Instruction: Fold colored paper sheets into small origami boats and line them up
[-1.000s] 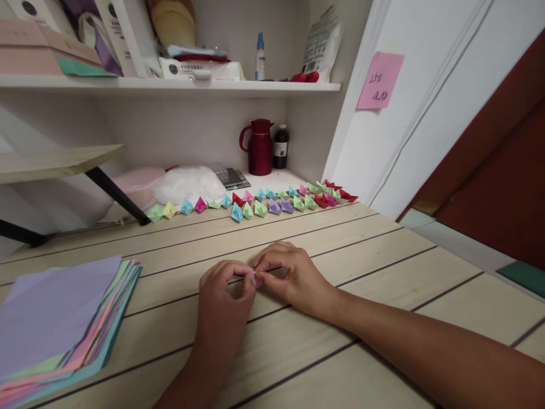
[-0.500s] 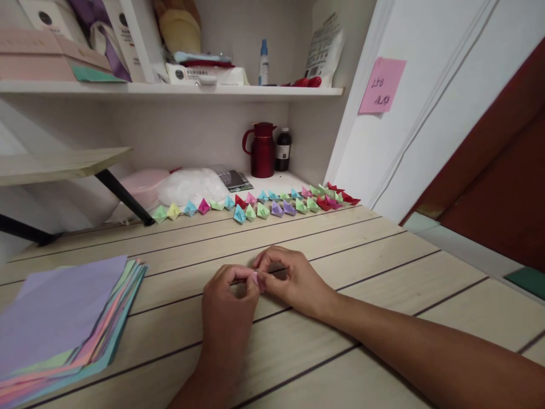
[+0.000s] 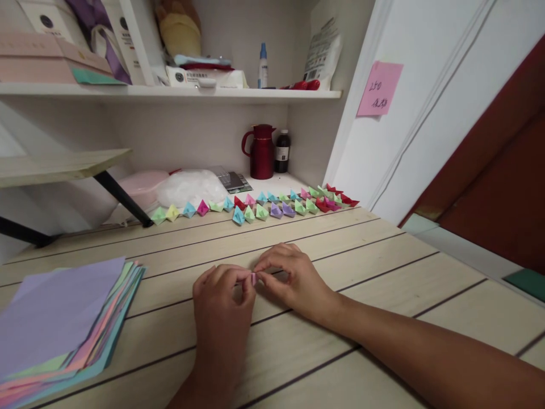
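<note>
My left hand (image 3: pixel 221 309) and my right hand (image 3: pixel 292 278) meet over the middle of the wooden table (image 3: pixel 383 272). Both pinch a small folded piece of pink paper (image 3: pixel 254 278) between thumb and fingers, just above the tabletop. Most of the paper is hidden by my fingertips. A stack of coloured paper sheets (image 3: pixel 59 318), purple on top, lies at the left front. Several small folded paper boats (image 3: pixel 255 204) in green, blue, pink, purple and red stand in rows along the far edge of the table.
Behind the boats are a white plastic bag (image 3: pixel 191 186), a pink box (image 3: pixel 142 187), a red jug (image 3: pixel 260 151) and a dark bottle (image 3: pixel 281 150). A shelf (image 3: pixel 170 91) above holds boxes and a spray bottle. A pink note (image 3: pixel 378 88) hangs on the white wall at right.
My hands have stayed together on the pink paper, with small finger shifts. The left hand has turned slightly and the view has moved a little.
</note>
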A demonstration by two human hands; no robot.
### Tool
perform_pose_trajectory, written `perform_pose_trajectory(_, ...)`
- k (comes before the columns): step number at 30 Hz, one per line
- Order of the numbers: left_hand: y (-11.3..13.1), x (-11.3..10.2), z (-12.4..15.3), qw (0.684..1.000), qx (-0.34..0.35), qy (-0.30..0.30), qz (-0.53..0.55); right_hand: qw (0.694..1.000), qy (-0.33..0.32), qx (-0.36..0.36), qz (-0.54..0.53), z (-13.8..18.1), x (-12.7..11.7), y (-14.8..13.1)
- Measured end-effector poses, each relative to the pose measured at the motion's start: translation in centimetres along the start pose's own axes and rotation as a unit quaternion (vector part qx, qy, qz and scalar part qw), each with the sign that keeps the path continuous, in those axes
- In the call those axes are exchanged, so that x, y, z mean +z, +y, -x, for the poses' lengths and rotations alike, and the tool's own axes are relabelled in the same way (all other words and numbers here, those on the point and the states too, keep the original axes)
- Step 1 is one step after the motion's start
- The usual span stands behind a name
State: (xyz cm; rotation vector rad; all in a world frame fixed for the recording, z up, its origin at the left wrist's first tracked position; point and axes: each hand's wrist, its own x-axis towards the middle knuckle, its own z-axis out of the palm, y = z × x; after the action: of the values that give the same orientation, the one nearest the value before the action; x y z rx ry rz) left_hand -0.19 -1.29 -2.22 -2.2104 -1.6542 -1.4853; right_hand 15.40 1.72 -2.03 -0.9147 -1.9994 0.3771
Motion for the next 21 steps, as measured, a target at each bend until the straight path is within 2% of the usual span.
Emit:
perform_pose_trajectory(12, -0.21, 0.45, 0.25, 0.999, 0.036, 0.007, -0.034, 1.0, 0.0, -0.011, 0.011, 0.06, -0.14, -0.2)
perform_pose_trajectory(21, 0.15, 0.68, 0.4, 1.0, 0.006, -0.005, -0.016, 0.997, -0.006, -0.027, 0.071, -0.2, -0.18, -0.91)
